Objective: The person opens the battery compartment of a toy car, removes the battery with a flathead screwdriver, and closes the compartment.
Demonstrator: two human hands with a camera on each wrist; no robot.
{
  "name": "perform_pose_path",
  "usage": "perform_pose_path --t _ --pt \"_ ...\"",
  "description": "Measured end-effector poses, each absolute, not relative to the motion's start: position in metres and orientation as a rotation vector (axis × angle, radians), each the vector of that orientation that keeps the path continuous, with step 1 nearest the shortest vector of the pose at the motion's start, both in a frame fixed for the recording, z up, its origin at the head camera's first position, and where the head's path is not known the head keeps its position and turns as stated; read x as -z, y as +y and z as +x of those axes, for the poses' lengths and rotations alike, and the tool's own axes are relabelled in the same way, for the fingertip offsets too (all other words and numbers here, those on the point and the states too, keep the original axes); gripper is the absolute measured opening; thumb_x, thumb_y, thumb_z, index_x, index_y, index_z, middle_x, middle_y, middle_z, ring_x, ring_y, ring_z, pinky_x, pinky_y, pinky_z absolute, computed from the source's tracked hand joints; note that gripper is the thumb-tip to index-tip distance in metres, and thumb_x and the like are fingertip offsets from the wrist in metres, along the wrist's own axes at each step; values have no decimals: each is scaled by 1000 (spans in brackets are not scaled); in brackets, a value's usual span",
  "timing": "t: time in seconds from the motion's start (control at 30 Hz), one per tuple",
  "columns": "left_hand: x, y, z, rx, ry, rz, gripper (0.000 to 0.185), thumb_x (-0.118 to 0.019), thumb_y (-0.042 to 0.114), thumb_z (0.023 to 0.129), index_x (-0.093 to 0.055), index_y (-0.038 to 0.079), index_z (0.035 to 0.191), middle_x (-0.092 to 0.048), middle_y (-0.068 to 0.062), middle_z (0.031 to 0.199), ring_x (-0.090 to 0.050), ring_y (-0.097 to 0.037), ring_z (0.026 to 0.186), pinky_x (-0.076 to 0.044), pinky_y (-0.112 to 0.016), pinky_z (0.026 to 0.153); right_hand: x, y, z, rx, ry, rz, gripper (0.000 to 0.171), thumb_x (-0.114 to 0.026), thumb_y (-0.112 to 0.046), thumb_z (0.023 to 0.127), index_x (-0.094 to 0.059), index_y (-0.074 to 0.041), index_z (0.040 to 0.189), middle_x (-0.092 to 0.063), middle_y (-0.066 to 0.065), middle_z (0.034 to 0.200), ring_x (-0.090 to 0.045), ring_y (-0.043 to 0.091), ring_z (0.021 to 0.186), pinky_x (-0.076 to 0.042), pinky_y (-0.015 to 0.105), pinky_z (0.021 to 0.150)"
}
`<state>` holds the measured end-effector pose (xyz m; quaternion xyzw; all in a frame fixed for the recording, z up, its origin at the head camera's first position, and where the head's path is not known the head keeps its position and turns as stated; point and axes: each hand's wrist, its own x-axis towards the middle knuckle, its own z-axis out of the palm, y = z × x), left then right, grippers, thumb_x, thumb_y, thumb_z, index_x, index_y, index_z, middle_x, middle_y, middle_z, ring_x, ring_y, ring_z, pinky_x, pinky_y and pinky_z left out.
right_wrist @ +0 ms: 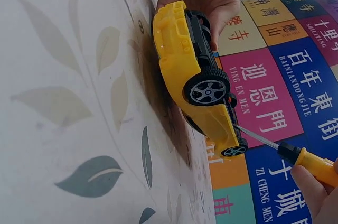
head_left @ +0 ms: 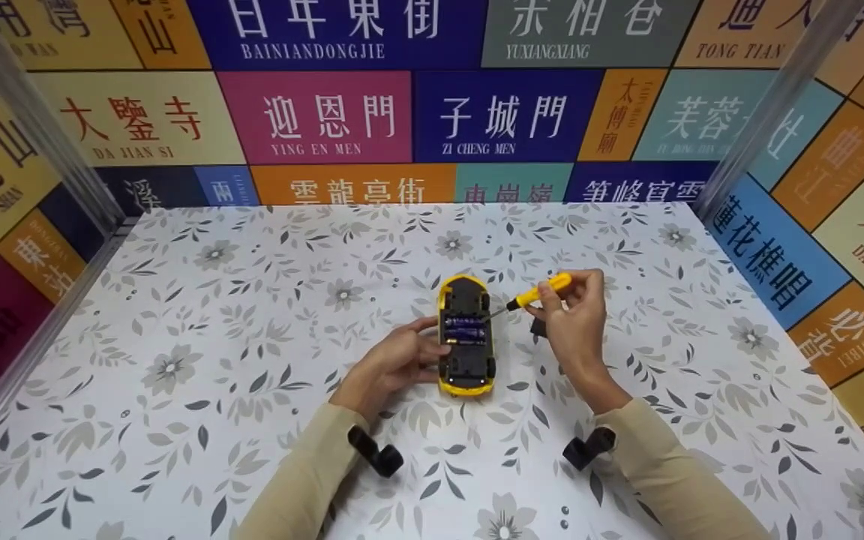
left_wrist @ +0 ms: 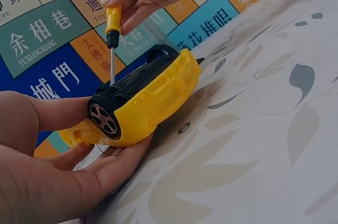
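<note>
A yellow toy car (head_left: 466, 367) is turned underside up, its black base and wheels showing. Purple batteries (head_left: 465, 332) lie in the open compartment in its middle. My left hand (head_left: 396, 358) grips the car by its left side, thumb over the edge and fingers beneath, as the left wrist view shows. In my right hand (head_left: 578, 311) is a yellow screwdriver (left_wrist: 113, 18), pinched by the handle. Its metal shaft slants down to the right edge of the battery compartment in the head view; the tip is hidden behind the car's side in the right wrist view.
A small black piece (head_left: 538, 327) lies on the table partly behind my right hand. The table (head_left: 289, 300) has a grey leaf and flower print. Panels with lettering (head_left: 319, 116) stand along the back and sides, with metal posts at the corners.
</note>
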<state>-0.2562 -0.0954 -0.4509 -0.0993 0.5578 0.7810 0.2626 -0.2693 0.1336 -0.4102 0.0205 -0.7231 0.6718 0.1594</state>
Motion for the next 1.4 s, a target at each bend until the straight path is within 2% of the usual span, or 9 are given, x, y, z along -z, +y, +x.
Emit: perform_pose_path --t 0.07,0.2,0.37,0.5,0.57,0.67,0.9,1.17,1.4 --pt "451 -95 -256 -2108 1522 -267 68 -56 -8 90 -39 13 152 -61 -20 138 -72 -21 91 -58 -51 93 410 133 -268 -1892 -2072 61 27 -58 0 98 -40 2 118 -55 14 108 -65 14 96 -62 25 78" --pt "451 -94 -255 -2111 1526 -284 70 -58 -9 89 -40 14 152 -61 -20 139 -72 -25 99 -57 -52 96 411 132 -265 -1792 -2125 113 29 -59 -1 97 -40 3 119 -55 14 106 -64 16 95 -62 26 79" --pt "450 -94 -254 -2123 1521 -283 72 -60 -9 87 -40 14 152 -60 -18 141 -72 -25 102 -60 -48 90 410 129 -260 -1610 -2178 246 28 -63 -3 96 -42 3 115 -58 12 100 -63 18 90 -62 25 77" --pt "450 -94 -253 -2137 1510 -262 72 -61 -9 87 -40 13 152 -59 -19 142 -71 -23 101 -61 -43 83 404 129 -258 -1413 -2262 342 29 -67 -10 95 -46 1 112 -62 12 96 -65 18 84 -57 15 67" --pt "450 -94 -253 -2140 1509 -259 72 -61 -9 87 -40 13 152 -58 -20 142 -70 -24 102 -62 -43 83 399 130 -257 -1341 -2304 379 30 -69 -12 94 -48 1 112 -64 12 95 -65 19 83 -52 13 59" --pt "451 -94 -254 -2144 1514 -264 72 -62 -9 87 -40 12 152 -57 -21 143 -70 -25 103 -62 -44 84 392 130 -257 -1280 -2361 426 30 -71 -13 93 -50 -1 110 -66 13 94 -66 21 82 -49 14 55" --pt "452 -92 -252 -2142 1531 -265 72 -62 -9 88 -39 12 152 -57 -22 142 -71 -23 98 -62 -43 83 381 128 -254 -1185 -2423 457 27 -73 -14 92 -52 -2 105 -68 13 92 -68 25 84 -57 29 69" --pt "452 -95 -253 -2128 1536 -268 72 -61 -11 86 -41 13 152 -60 -22 139 -72 -23 92 -62 -43 80 386 134 -254 -1340 -2378 344 30 -73 -11 92 -50 -1 108 -65 14 99 -64 23 87 -49 11 69" --pt "451 -97 -255 -2124 1514 -286 72 -60 -11 86 -42 14 151 -59 -20 141 -72 -23 94 -62 -44 81 387 137 -255 -1420 -2367 313 30 -71 -11 93 -49 0 111 -63 10 101 -62 15 86 -55 13 71"
